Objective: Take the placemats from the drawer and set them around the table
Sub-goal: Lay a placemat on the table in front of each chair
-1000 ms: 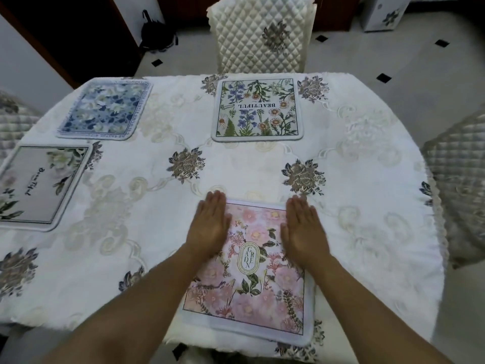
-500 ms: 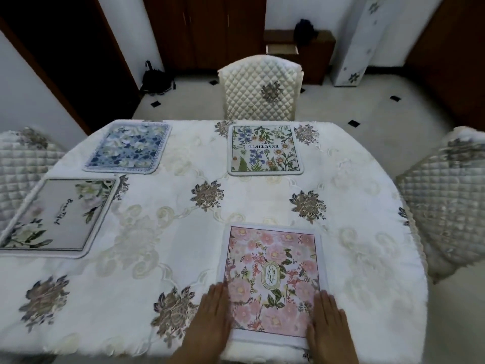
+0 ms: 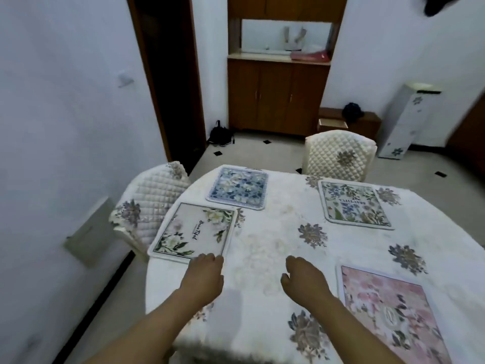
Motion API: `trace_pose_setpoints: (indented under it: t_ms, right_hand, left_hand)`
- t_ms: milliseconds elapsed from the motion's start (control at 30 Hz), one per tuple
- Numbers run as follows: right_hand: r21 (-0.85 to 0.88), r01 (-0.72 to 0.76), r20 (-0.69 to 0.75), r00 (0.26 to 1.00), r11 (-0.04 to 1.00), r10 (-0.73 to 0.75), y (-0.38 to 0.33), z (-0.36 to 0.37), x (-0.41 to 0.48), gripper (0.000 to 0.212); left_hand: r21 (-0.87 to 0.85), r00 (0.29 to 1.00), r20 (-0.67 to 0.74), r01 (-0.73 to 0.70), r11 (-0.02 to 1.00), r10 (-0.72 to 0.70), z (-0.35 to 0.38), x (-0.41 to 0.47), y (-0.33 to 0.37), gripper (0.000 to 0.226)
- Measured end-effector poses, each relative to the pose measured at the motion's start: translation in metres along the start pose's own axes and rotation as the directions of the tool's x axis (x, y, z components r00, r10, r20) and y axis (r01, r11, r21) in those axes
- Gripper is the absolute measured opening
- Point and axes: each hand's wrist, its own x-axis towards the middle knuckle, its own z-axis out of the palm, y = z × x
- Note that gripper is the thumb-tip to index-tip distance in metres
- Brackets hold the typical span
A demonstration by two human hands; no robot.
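Several floral placemats lie flat on the white embroidered tablecloth (image 3: 267, 248). A pink one (image 3: 388, 311) is at the near right, a white one with green leaves (image 3: 194, 232) at the left, a blue one (image 3: 238, 189) at the far left, and a blue-and-green one (image 3: 354, 203) at the far side. My left hand (image 3: 203, 274) hovers over the cloth with loosely curled fingers just short of the white mat's near corner. My right hand (image 3: 304, 277) hangs to the left of the pink mat, fingers loosely curled. Neither hand holds anything.
Quilted chairs stand at the table's left (image 3: 152, 200) and far side (image 3: 338, 153). A wooden cabinet (image 3: 275, 95) is against the back wall, with a low stand and an open drawer (image 3: 332, 124) beside it. A dark doorway (image 3: 168, 74) opens at the left.
Both hands have come off the pink placemat, which stays on the table. The view has swung up and to the left, so the pink mat now sits at the lower right.
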Motion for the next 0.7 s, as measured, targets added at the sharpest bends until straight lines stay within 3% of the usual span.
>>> trace_pose_setpoints:
  t_ms: [267, 567, 700]
  right_hand:
    - [-0.027, 0.146, 0.097, 0.985, 0.989, -0.142, -0.126, 0.006, 0.080, 0.020]
    - [-0.014, 0.390, 0.196, 0.904, 0.921, -0.380, -0.286, 0.030, 0.212, 0.020]
    - [-0.030, 0.436, 0.169, 0.889, 0.900, -0.425, -0.365, 0.043, 0.252, 0.016]
  left_hand:
    - [-0.085, 0.981, -0.055, 0.180, 0.980, -0.185, -0.028, 0.008, -0.135, 0.027]
    - [-0.087, 0.909, -0.060, 0.407, 0.909, -0.413, -0.049, -0.012, -0.292, 0.033]
    - [-0.066, 0.894, -0.033, 0.445, 0.893, -0.448, -0.052, -0.008, -0.366, 0.031]
